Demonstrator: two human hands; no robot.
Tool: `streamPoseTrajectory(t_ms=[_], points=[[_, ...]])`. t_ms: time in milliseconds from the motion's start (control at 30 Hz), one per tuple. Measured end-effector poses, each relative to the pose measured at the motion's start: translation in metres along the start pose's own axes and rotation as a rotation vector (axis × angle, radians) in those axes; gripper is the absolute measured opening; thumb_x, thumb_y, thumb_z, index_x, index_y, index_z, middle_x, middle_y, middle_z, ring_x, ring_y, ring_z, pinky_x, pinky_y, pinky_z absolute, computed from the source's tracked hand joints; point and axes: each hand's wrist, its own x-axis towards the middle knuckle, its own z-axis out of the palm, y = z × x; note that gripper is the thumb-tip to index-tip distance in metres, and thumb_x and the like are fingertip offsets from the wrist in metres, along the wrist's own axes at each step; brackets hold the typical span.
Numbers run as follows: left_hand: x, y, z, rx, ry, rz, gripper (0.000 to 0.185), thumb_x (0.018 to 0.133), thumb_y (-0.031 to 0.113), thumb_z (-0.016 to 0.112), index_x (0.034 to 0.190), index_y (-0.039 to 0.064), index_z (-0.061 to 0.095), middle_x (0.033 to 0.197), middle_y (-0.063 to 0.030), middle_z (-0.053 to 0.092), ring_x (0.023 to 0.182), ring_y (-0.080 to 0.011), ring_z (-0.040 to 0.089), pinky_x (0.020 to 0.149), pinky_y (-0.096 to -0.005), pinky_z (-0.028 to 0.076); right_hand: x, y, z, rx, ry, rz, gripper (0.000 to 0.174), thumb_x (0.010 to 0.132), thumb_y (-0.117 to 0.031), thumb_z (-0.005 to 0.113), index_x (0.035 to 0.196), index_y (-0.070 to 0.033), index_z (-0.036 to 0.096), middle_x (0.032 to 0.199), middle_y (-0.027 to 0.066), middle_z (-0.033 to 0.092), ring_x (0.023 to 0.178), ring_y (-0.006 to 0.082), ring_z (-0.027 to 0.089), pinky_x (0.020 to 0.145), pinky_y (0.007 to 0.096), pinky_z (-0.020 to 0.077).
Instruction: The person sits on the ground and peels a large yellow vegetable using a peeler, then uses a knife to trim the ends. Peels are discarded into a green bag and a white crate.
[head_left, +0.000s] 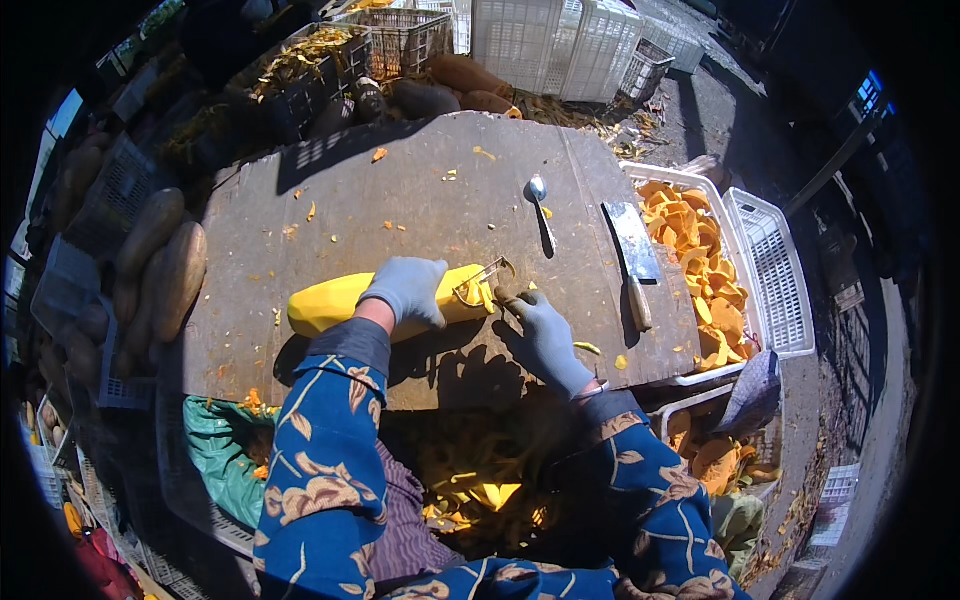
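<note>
On the wooden board (450, 202) lies a long peeled yellow squash (330, 300). My left hand (409, 292), in a light grey glove, is closed over its middle. A metal peeler (480, 283) with peel in its frame is at the squash's right end. My right hand (544, 330), gloved too with dark-stained fingertips, is beside that end, its fingers bent close to the peeler; whether they grip it is hard to see. A metal spoon (541, 214) lies beyond, and a cleaver (634, 244) with a wooden handle lies to the right.
A white crate (739, 364) of orange squash pieces (694, 255) stands along the board's right side, with another crate of pieces below it. Unpeeled squashes (180, 277) are piled at the left. Crates (405, 37) and more squashes stand behind the board. Yellow peelings (487, 499) lie below its near edge.
</note>
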Motion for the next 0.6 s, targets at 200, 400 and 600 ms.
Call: streamPoseTrajectory(t_ms=[200, 400, 600], points=[[0.006, -0.007, 0.006, -0.031, 0.018, 0.029, 0.066, 0.059, 0.045, 0.081, 0.11, 0.008, 0.06, 0.102, -0.0187, 0.069, 0.096, -0.0355, 0.067, 0.082, -0.0433, 0.053, 0.005, 0.008, 0.006, 0.035, -0.012, 0.018, 0.046, 0.082, -0.015, 0.072, 0.126, -0.013, 0.061, 0.1, 0.0185, 0.061, 0.088, 0.0363, 0.062, 0.074, 0.0393, 0.0507], [0.007, -0.006, -0.005, -0.033, -0.04, 0.139, 0.073, 0.057, 0.048, 0.083, 0.115, 0.009, 0.061, 0.108, -0.018, 0.067, 0.102, -0.0349, 0.064, 0.088, -0.0426, 0.051, -0.036, 0.005, -0.005, 0.041, -0.041, 0.021, 0.039, 0.084, -0.015, 0.069, 0.122, -0.014, 0.062, 0.1, 0.0179, 0.061, 0.09, 0.0375, 0.062, 0.074, 0.0407, 0.051], [0.003, -0.006, -0.001, -0.003, 0.265, 0.066, 0.076, 0.059, 0.043, 0.086, 0.121, 0.009, 0.058, 0.116, -0.0146, 0.062, 0.107, -0.0354, 0.061, 0.093, -0.0419, 0.05, -0.062, 0.004, -0.011, -0.019, -0.089, 0.053, 0.034, 0.081, -0.014, 0.069, 0.115, -0.015, 0.065, 0.1, 0.0167, 0.063, 0.086, 0.0349, 0.066, 0.073, 0.0395, 0.0536]])
